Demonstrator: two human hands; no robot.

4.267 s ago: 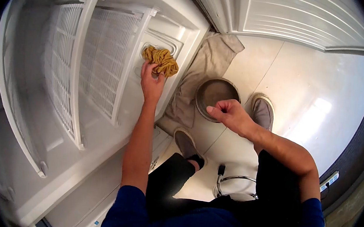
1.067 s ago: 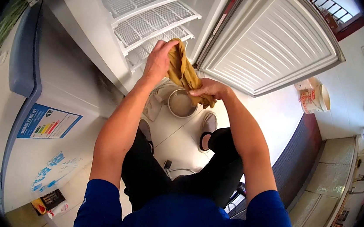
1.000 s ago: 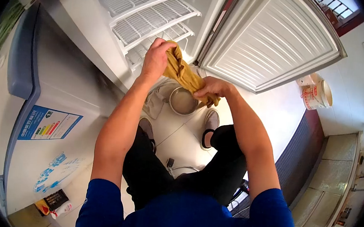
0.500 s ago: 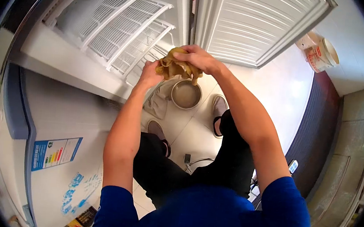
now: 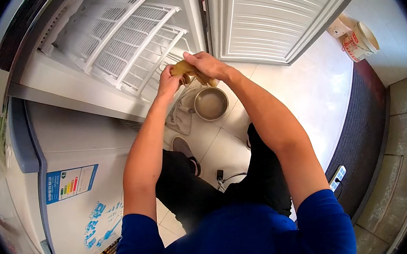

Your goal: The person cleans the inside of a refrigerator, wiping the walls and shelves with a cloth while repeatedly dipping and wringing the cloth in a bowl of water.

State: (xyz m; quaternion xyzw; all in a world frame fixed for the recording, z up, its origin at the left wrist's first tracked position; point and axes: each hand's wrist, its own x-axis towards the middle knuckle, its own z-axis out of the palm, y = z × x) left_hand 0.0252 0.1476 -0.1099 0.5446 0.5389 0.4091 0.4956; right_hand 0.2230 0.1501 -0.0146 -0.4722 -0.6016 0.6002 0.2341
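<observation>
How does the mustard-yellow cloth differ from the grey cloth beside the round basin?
The mustard-yellow cloth is held bunched in the left hand and right hand; the grey cloth lies on the tiled floor. The mustard-yellow cloth is strongly coloured, the grey cloth dull. Both are creased.

Holds a mustard cloth (image 5: 184, 69) bunched between left hand (image 5: 169, 81) and right hand (image 5: 207, 65). Has wire shelves (image 5: 136, 47) to the left of the left hand, an open ribbed door (image 5: 264, 25) ahead of the right, a round bowl (image 5: 210, 119) and grey rag (image 5: 180, 117) on the floor (image 5: 233, 152) below both.
</observation>
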